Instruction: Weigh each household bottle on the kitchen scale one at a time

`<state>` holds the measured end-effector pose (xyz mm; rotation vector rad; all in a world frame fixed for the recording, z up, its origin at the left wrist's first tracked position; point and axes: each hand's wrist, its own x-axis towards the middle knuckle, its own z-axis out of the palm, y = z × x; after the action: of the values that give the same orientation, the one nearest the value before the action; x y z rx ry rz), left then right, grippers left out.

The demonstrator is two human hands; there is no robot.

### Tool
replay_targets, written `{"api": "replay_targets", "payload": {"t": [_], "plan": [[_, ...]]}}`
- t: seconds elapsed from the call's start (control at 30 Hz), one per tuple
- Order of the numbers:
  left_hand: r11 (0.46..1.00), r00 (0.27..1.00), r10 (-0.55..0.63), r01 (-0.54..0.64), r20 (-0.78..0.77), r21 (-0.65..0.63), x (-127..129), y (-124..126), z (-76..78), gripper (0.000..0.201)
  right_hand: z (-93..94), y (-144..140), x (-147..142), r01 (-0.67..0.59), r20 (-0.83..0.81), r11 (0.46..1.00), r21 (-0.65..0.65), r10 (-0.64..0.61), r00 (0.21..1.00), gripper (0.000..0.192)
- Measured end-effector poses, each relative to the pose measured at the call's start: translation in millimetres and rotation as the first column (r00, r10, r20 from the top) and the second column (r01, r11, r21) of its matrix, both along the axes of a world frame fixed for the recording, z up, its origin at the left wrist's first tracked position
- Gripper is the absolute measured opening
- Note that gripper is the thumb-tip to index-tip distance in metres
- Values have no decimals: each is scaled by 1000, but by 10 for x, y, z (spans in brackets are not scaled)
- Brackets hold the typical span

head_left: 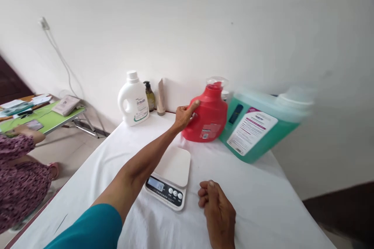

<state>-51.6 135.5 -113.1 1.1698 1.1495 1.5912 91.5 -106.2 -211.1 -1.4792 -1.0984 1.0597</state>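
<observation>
Right hand (217, 208) loosely curled, empty, beside scale (171, 177); left hand (184, 116) grips red clear-capped detergent bottle (208, 114).

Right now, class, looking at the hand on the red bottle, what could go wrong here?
1. The left hand grips the red bottle only at its side; it might slip or tip.
2. The big green jug stands close beside it and could be knocked.
3. The scale lies under the outstretched arm, so a dropped bottle may hit it.
</observation>
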Motion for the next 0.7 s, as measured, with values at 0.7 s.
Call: {"api": "replay_targets", "payload": {"t": [0.7], "plan": [[770, 736, 632, -632, -244, 87, -2564, -670, 248, 54, 28, 12, 4, -5, 83, 999, -33, 8, 997, 75]]}}
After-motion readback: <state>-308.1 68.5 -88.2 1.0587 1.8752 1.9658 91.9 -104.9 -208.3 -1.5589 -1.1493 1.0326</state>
